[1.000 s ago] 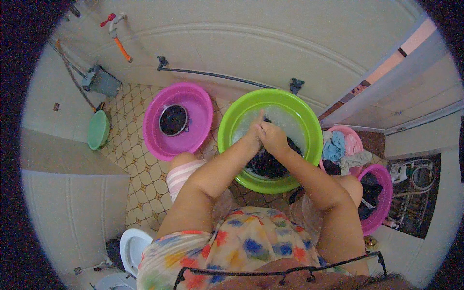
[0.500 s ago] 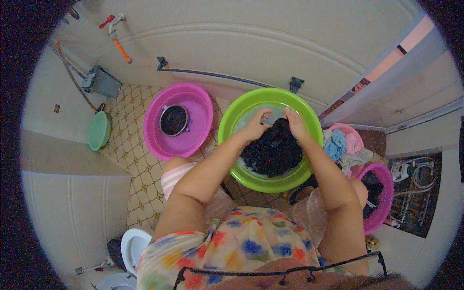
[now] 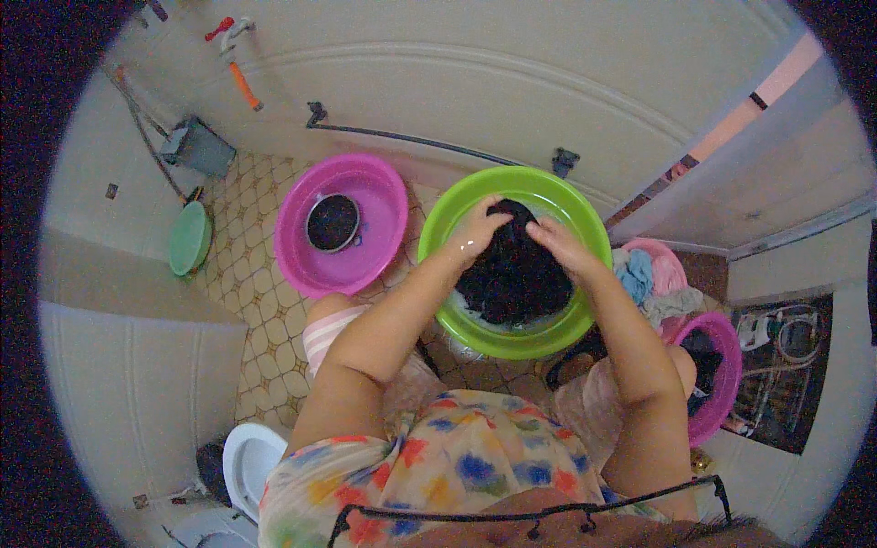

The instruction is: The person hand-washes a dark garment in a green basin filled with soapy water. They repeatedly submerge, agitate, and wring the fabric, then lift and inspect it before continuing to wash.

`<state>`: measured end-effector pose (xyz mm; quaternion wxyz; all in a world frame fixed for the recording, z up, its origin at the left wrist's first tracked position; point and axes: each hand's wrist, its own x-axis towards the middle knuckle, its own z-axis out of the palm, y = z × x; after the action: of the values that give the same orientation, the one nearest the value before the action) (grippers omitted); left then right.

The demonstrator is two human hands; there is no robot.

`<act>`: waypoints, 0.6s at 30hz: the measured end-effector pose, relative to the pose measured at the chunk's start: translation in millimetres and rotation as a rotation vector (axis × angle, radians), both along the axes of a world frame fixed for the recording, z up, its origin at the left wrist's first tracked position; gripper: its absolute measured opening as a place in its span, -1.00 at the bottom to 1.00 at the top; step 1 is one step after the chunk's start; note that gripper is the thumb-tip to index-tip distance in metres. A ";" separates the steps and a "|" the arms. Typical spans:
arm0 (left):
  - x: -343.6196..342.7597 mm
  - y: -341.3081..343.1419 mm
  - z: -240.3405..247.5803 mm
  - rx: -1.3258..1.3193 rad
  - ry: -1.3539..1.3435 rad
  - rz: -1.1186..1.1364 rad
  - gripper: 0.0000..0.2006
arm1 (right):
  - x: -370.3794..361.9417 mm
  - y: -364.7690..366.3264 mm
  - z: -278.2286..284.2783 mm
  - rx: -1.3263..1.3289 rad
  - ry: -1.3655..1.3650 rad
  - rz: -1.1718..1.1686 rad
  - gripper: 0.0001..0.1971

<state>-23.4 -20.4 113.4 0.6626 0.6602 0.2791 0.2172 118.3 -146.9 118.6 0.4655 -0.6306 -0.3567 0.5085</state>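
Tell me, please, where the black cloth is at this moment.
In the head view, slightly right of centre, the black cloth is in the lime basin, with the left hand and the right hand at its upper part.

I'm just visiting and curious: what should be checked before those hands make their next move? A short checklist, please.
1. Bare left hand on the black wet cloth: ok, touching its upper left side.
2. Bare right hand on the cloth: ok, touching its upper right side.
3. Firm grip: cannot tell, some fingers are hidden.
4. Cloth inside the round lime-green plastic basin: ok, it lies within the rim.
5. Round magenta plastic basin empty: not ok, a round dark-centred container sits in it.
6. Water depth under the cloth: cannot tell, the cloth covers much of it.
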 end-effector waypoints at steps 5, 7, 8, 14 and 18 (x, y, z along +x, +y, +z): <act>-1.4 14.3 31.3 -0.543 -0.296 0.076 -0.74 | -15.4 -20.2 -3.4 -0.028 -0.005 0.257 -0.44; 0.5 19.1 26.3 -0.566 -0.322 0.078 -0.72 | -15.0 -22.4 -14.2 -0.033 -0.019 0.241 -0.47; 0.5 20.4 18.0 -0.366 -0.214 0.105 -0.71 | -18.1 -22.7 -9.3 -0.075 0.017 0.230 -0.49; 2.5 31.2 -46.1 0.480 0.282 -0.151 -0.62 | -37.8 -26.7 34.3 -0.044 0.251 -0.062 -0.58; 1.8 2.0 -23.9 0.415 0.489 -0.519 -0.56 | -42.2 -26.4 71.6 0.011 0.546 -0.376 -0.68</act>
<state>-21.6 -18.4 89.5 0.4622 0.8606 0.2026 -0.0687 76.1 -173.3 190.2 0.6329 -0.5231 -0.0988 0.5621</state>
